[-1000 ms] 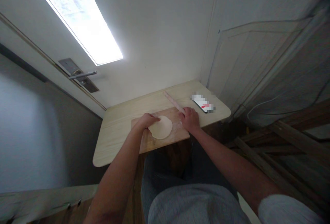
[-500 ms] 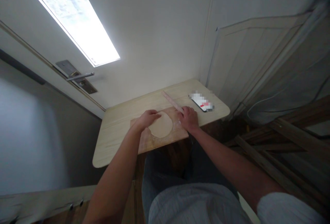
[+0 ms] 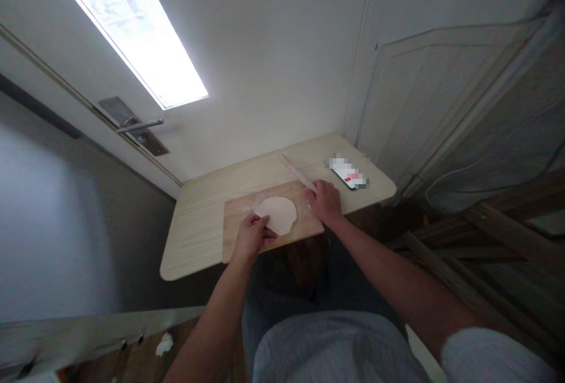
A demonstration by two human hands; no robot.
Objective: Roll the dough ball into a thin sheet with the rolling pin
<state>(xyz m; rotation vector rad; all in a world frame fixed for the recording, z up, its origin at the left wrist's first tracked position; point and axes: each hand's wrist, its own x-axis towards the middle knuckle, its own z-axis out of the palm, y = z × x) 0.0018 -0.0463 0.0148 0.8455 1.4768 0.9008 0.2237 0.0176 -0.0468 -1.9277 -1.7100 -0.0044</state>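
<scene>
A thin, pale, roughly round sheet of dough [image 3: 281, 213] lies on a floured wooden board [image 3: 233, 224]. My left hand [image 3: 253, 235] pinches its near left edge between thumb and fingers. At the board's right side, my right hand [image 3: 325, 200] is wrapped round the near end of a light wooden rolling pin [image 3: 295, 170]. The pin's far end points away from me, up and left across the table, clear of the dough. White flour dusts the board beside the dough's far left edge and near my right hand.
The board sits at the front edge of a pale wooden table [image 3: 198, 212]. A phone [image 3: 346, 172] lies to the right of the rolling pin. Behind the table stands a white door with a metal handle [image 3: 141, 126]. Wooden beams [image 3: 485, 242] are at the right.
My left hand has moved from the dough's far left edge to its near left edge. The dough appears turned, its uneven edge now at the near right. My right hand still holds the rolling pin.
</scene>
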